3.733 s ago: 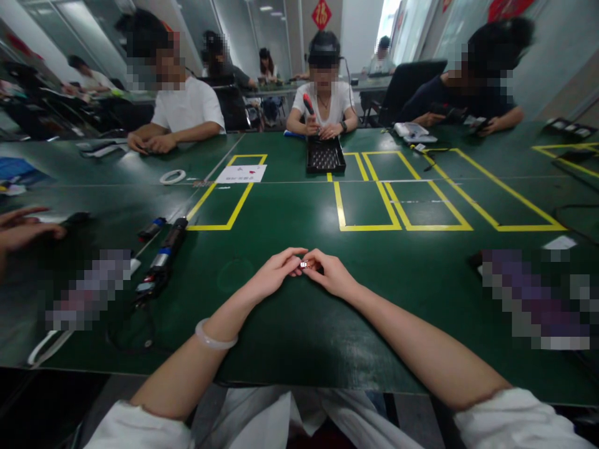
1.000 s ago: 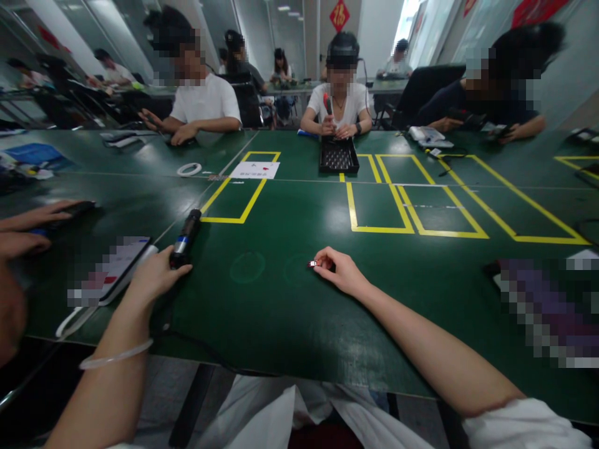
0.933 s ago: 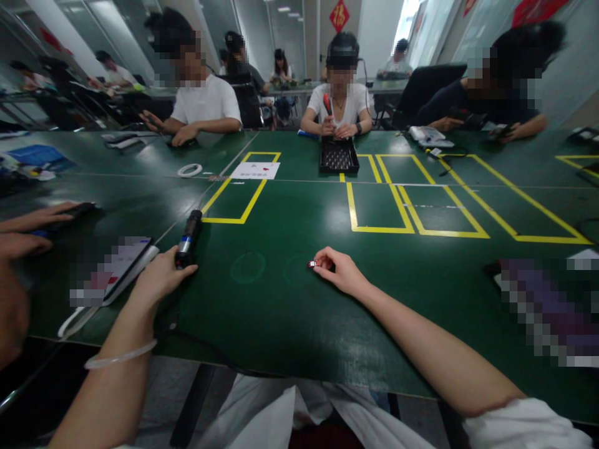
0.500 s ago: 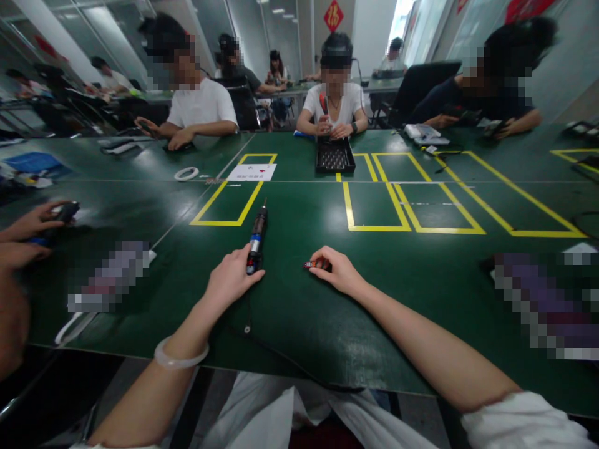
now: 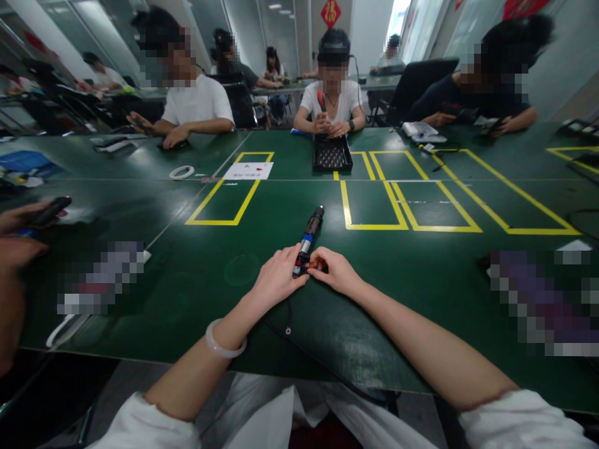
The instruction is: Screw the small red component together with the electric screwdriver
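Observation:
My left hand (image 5: 279, 273) is closed around the lower end of an electric screwdriver (image 5: 309, 238), black with a blue and a silver band. Its tip points away from me and slightly right. A thin black cord (image 5: 306, 354) runs from it toward the table's front edge. My right hand (image 5: 340, 269) pinches a small orange-and-black piece (image 5: 311, 266), partly hidden by the fingers, and holds it against or very near the screwdriver's rear end. Whether the two touch, I cannot tell.
Yellow tape outlines (image 5: 377, 227) mark the green table (image 5: 224, 337). A black tray (image 5: 332, 156) of small parts stands before a person opposite. A white paper (image 5: 248, 171) and a tape roll (image 5: 181, 172) lie farther left. Co-workers sit around; one person's hands (image 5: 28, 227) are at left.
My left hand has carried the screwdriver to the right, up to my right hand, and its tip has swung rightward. The right hand has stayed nearly in place with the small piece.

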